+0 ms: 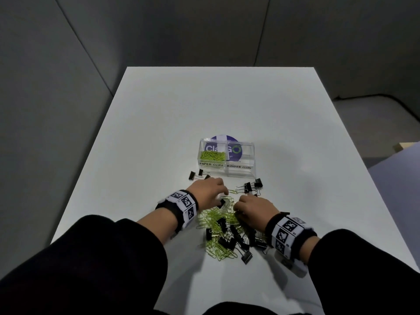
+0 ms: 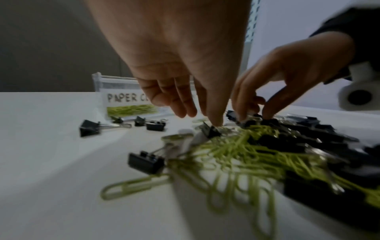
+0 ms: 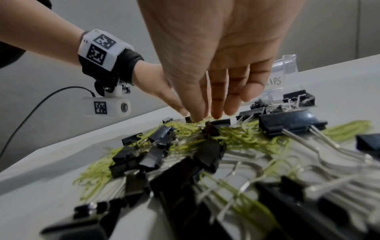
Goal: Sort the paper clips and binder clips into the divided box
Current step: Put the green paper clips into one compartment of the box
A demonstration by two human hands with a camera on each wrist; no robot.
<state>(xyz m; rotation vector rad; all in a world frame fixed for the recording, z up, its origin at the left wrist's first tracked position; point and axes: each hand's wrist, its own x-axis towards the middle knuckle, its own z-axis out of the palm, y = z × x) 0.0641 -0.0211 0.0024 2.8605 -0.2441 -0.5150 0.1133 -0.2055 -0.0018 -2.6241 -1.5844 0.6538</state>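
Note:
A clear divided box (image 1: 227, 165) stands mid-table. Its left cell, marked PAPER CLIPS, holds green paper clips (image 1: 212, 155); the right cell, marked BINDER CLIPS, looks bare. In front lies a mixed pile (image 1: 227, 230) of green paper clips and black binder clips. My left hand (image 1: 209, 192) reaches down at the pile's far left, its thumb tip (image 2: 216, 123) touching a black binder clip (image 2: 210, 132), the other fingers loose. My right hand (image 1: 252, 208) is at the pile's far right. Its thumb and fingers (image 2: 242, 112) pinch a binder clip (image 2: 254, 120) on top of the pile.
Loose binder clips (image 1: 195, 175) lie left of the box front, and another cluster (image 1: 252, 186) lies at its right front corner. The white table (image 1: 204, 105) ends close at left and right. A purple round sticker (image 1: 222, 138) shows behind the box.

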